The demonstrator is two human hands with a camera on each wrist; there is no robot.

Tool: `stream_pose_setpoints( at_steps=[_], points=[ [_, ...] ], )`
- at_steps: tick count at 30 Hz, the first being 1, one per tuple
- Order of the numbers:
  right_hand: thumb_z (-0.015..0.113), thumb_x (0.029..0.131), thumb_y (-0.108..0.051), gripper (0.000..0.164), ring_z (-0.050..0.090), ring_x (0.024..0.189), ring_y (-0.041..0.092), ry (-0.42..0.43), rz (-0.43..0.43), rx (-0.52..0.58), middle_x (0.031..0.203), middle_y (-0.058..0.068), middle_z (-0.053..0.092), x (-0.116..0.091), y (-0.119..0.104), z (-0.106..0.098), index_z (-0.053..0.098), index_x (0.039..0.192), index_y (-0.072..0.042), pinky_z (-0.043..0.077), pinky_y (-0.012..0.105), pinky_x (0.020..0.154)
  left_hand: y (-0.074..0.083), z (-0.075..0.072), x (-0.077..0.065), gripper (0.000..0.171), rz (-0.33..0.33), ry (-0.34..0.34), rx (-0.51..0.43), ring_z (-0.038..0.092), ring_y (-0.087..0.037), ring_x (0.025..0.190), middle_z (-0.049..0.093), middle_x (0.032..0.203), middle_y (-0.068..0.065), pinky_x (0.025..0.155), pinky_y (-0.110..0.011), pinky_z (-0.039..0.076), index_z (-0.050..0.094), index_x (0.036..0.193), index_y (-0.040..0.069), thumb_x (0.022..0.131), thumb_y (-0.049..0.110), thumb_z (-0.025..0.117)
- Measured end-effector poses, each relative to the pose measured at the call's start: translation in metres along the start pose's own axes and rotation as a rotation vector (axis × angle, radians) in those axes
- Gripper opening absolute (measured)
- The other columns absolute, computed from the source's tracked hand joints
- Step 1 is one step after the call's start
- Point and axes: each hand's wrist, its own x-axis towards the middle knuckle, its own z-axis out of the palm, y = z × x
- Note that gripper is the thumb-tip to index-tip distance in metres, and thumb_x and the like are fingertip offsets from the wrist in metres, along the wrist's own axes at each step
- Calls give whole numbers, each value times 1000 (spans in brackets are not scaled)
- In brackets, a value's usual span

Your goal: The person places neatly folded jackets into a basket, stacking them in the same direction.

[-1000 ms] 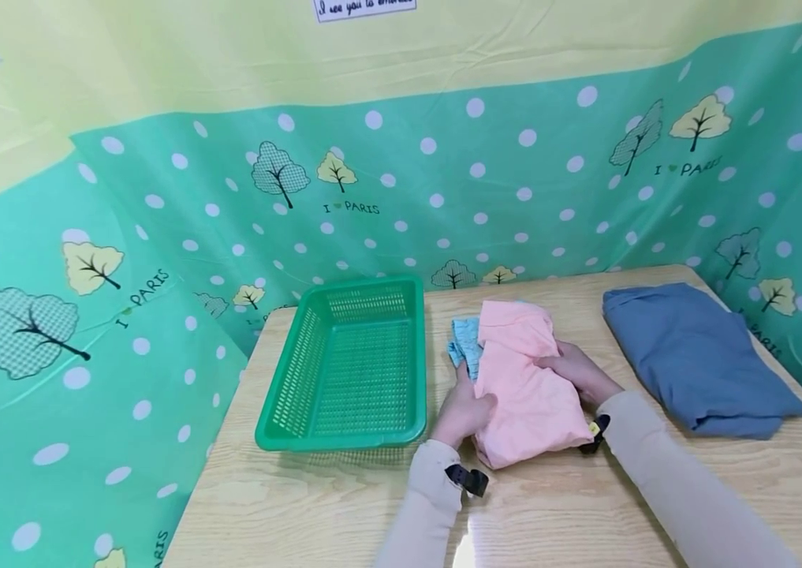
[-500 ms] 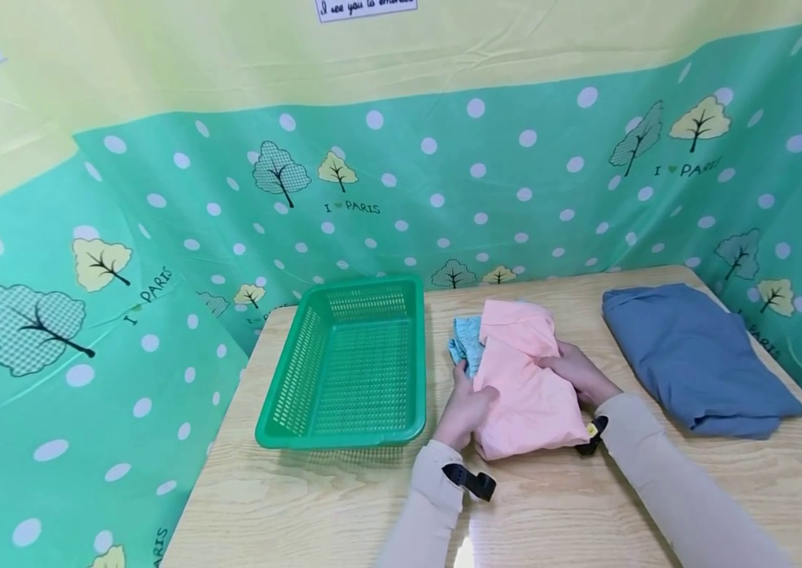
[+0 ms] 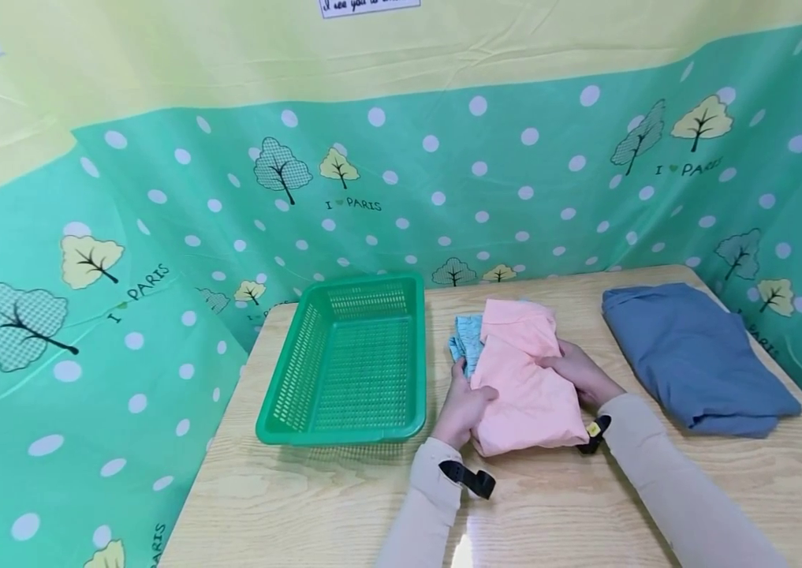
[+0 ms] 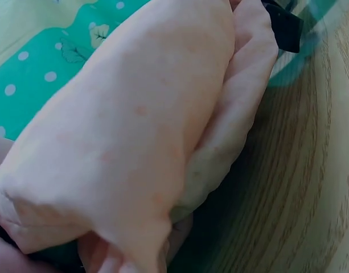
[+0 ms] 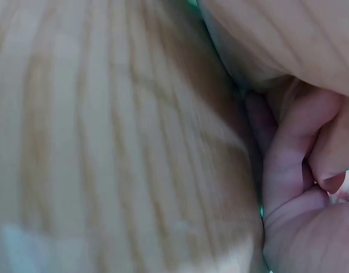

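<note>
A folded pink garment point(image 3: 524, 402) lies over a light blue folded cloth point(image 3: 468, 339) in the head view, with the blue showing at its upper left. My left hand point(image 3: 460, 410) grips its left side, thumb on top. On the opposite side my right hand point(image 3: 580, 371) holds the edge, thumb above; in the right wrist view its fingers point(image 5: 291, 148) curl beneath the cloth near the tabletop. Bulging pink fabric point(image 4: 123, 119) fills most of the left wrist view and hides much of the left hand.
Left of the hands stands a green plastic basket point(image 3: 344, 436) with perforated sides and nothing inside. A folded dark blue garment point(image 3: 691, 355) lies at the table's right. Behind rises a green and yellow printed curtain point(image 3: 436, 158). The wooden table point(image 3: 287, 513) extends in front.
The pink garment's near edge has drawn slightly up and away from the table's front. Both hands keep their hold in nearly the same places.
</note>
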Motion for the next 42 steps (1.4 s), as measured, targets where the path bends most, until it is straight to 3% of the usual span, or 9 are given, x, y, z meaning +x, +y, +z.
stream_pose_setpoints(
  at_steps=[5, 12, 19, 23, 31, 42],
  points=[
    [56, 103, -17, 71, 58, 108, 6, -35, 2, 54, 156, 29, 37, -4, -1, -3, 19, 160, 5, 52, 20, 88, 5, 0, -3, 100, 15, 6, -8, 17, -37, 156, 15, 170, -21, 127, -57, 14, 12, 166, 15, 83, 2, 68],
    [56, 104, -14, 71, 63, 102, 4, -96, -6, 170, 150, 25, 40, -9, -3, -5, 16, 160, 5, 56, 24, 88, 13, 0, -5, 98, 19, 10, -25, 12, -39, 157, 12, 172, -15, 126, -61, 13, 19, 165, 23, 84, -1, 68],
    [54, 104, -13, 76, 62, 105, 4, -114, -35, 147, 158, 27, 32, -11, -12, -7, 9, 163, 0, 56, 24, 89, 21, -3, -12, 97, 67, -7, -52, 18, -35, 155, 12, 173, -8, 122, -58, 27, 26, 162, 38, 84, -4, 66],
    [53, 104, -13, 77, 63, 103, 3, -95, -59, 125, 159, 29, 30, -14, -24, -8, 6, 164, -2, 56, 23, 87, 29, -6, -17, 95, 109, -15, -56, 27, -35, 151, 14, 172, -6, 117, -54, 37, 31, 159, 43, 84, -4, 66],
    [55, 104, -14, 75, 69, 101, 9, -121, -110, 126, 146, 28, 45, -20, -51, 2, 10, 165, -9, 60, 29, 86, 51, -25, -29, 90, 135, -29, -52, 36, -32, 146, 17, 172, -2, 111, -48, 42, 37, 154, 51, 87, -3, 65],
    [54, 105, -13, 70, 69, 101, 10, -111, -182, 118, 144, 22, 47, -21, -88, 17, 15, 164, -12, 60, 30, 84, 83, -56, -42, 89, 250, -85, -9, 48, -32, 140, 21, 170, 1, 100, -43, 52, 35, 157, 44, 89, -7, 62]
  ],
)
